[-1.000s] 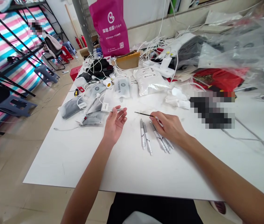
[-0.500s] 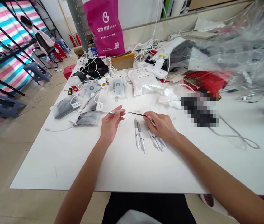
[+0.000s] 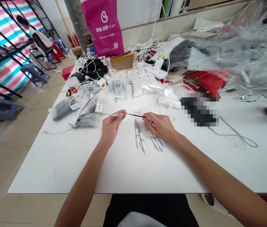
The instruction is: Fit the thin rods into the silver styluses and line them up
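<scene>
My left hand (image 3: 111, 127) pinches a short silver pen piece (image 3: 116, 115) between thumb and fingertips, tip pointing left. My right hand (image 3: 160, 126) pinches a thin dark refill (image 3: 137, 115) that points left, its tip just at the open end of the silver piece. Both hands hover low over the white table (image 3: 76, 164). Several silver pens (image 3: 139, 138) lie side by side on the table between and under my right hand.
Grey pouches (image 3: 64, 108), white cables and a white packet (image 3: 144, 82) crowd the far side of the table. A magenta bag (image 3: 102, 26) stands at the back, clear plastic wrap (image 3: 242, 53) at the right. Stools and a seated person are on the floor, left.
My hands have come together: the left moved right and the refill's tip now meets the silver piece. The camera view has shifted slightly.
</scene>
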### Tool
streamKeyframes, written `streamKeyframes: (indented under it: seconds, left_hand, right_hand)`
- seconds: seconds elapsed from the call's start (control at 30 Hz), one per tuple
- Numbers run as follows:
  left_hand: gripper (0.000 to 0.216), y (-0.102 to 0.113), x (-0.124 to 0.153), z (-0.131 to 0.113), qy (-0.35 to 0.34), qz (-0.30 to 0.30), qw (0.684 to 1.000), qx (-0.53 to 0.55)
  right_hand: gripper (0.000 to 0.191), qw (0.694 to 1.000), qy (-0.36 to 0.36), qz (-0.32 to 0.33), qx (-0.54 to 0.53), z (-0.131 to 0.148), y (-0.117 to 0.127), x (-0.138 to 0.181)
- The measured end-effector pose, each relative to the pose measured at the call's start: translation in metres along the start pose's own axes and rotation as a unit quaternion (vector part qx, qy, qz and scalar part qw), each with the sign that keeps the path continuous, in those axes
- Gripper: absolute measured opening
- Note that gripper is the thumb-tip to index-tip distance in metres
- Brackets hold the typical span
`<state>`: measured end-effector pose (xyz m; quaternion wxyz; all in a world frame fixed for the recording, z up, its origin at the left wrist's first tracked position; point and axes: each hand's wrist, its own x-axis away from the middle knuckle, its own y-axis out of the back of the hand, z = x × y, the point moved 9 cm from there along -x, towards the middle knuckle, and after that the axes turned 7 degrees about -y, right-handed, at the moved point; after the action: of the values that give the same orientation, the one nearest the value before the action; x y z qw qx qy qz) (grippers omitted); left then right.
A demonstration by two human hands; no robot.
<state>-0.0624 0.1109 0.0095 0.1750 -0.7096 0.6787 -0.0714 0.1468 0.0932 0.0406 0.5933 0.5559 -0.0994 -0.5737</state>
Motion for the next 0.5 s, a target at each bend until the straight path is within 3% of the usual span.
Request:
streamKeyframes:
  seconds: [0.33, 0.5]
  left_hand:
    - [0.029, -0.004, 0.0008, -0.0035, -0.018, 0.004, 1.0, -0.009]
    - [0.038, -0.0073, 0.0015, -0.0003, 0.013, 0.016, 1.0, 0.0]
  right_hand:
    - [0.021, 1.0, -0.005, 0.005, -0.003, -0.0001, 0.0008, -0.0017]
    - [0.021, 1.0, -0.004, 0.005, -0.004, 0.0007, -0.0001, -0.0011]
